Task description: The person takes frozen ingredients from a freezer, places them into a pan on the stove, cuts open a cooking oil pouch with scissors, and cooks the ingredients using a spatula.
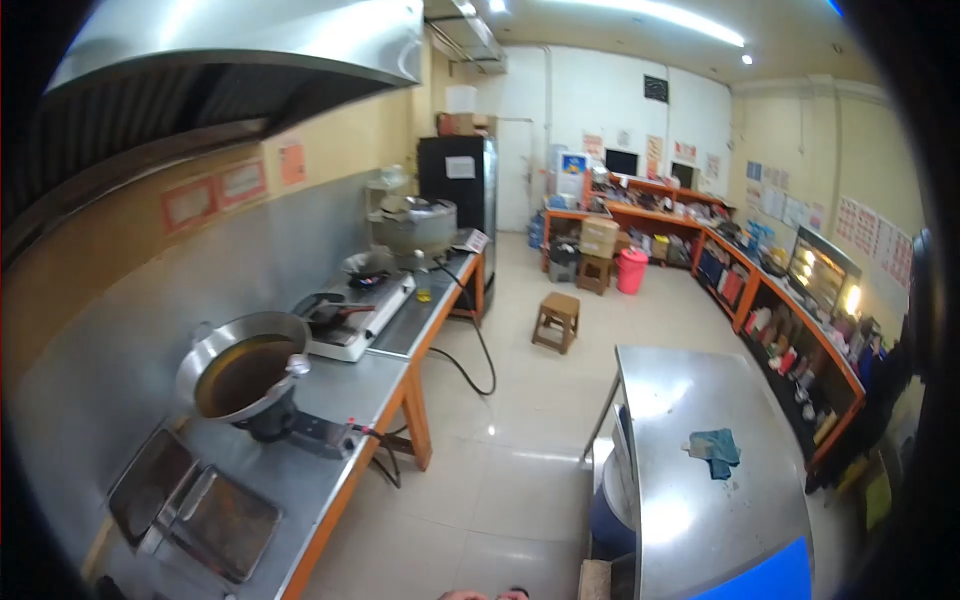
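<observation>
Only a sliver of what may be a hand (463, 596) shows low at the near edge; I can't tell whether it is spread or holding anything. To its right, a crumpled teal cloth (714, 454) lies on the steel surface (668, 398). Over left, a wok (262, 326) of brown liquid (243, 378) sits near two metal trays (228, 525).

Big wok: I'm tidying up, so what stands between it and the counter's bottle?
The white stove, with pans on it, stands between wok and bottle in the head view.
</observation>
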The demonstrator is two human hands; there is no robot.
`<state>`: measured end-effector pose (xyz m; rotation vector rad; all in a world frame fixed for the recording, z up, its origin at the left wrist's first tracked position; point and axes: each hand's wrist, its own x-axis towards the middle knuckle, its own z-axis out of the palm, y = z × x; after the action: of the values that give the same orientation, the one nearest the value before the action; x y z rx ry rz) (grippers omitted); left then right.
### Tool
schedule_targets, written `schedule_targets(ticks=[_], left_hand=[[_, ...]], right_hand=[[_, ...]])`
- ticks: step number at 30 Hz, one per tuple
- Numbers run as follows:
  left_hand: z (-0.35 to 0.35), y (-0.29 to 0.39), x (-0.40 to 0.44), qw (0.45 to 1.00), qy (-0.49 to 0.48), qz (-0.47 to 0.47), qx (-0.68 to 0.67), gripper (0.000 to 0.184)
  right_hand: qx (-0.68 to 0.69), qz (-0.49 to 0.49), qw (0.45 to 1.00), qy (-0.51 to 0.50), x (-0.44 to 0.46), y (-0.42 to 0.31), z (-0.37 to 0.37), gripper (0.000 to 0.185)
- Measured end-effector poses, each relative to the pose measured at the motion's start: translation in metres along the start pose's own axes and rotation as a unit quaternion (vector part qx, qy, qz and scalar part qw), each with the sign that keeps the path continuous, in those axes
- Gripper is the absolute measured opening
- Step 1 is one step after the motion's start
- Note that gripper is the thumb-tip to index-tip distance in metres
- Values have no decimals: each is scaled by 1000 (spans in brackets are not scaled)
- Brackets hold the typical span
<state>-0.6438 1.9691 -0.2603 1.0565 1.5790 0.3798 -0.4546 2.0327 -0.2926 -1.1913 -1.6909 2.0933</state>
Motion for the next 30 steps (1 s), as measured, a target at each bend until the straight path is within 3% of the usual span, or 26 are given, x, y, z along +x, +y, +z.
schedule_targets(ticks=[2,3,4,5,10,15,17,19,21,23,25,27,30], left_hand=[[5,-64,101,983,40,86,-159,34],[-3,-55,107,971,8,101,-218,35],[-26,-25,123,953,-10,129,-272,35],[-40,-9,145,953,19,128,-274,34],[-115,44,200,954,114,83,-264,32],[-157,39,270,897,162,89,-402,34],[-179,41,308,897,150,54,-411,36],[-205,65,327,895,148,21,-421,34],[-240,76,355,896,127,57,-422,30],[-274,83,407,896,101,111,-417,30],[-317,110,446,876,62,107,-466,35],[-365,127,494,909,100,112,-389,35],[-440,151,550,928,87,212,-295,32]], right_hand=[[1,-34,999,21,44,2,-36,52],[29,-62,997,42,73,26,-52,53],[63,-32,997,9,92,20,-77,44],[97,-11,995,-27,116,-2,-103,36],[181,-6,983,7,208,-90,-206,36],[102,-23,991,81,318,-128,-263,29],[68,-54,992,92,365,-117,-282,26],[104,6,990,97,406,-101,-300,23],[157,78,979,108,438,-78,-314,22],[174,141,968,116,458,-33,-328,51],[176,182,956,145,476,-22,-346,50],[174,216,946,165,498,-28,-357,49],[153,238,942,180,533,-47,-377,47]])
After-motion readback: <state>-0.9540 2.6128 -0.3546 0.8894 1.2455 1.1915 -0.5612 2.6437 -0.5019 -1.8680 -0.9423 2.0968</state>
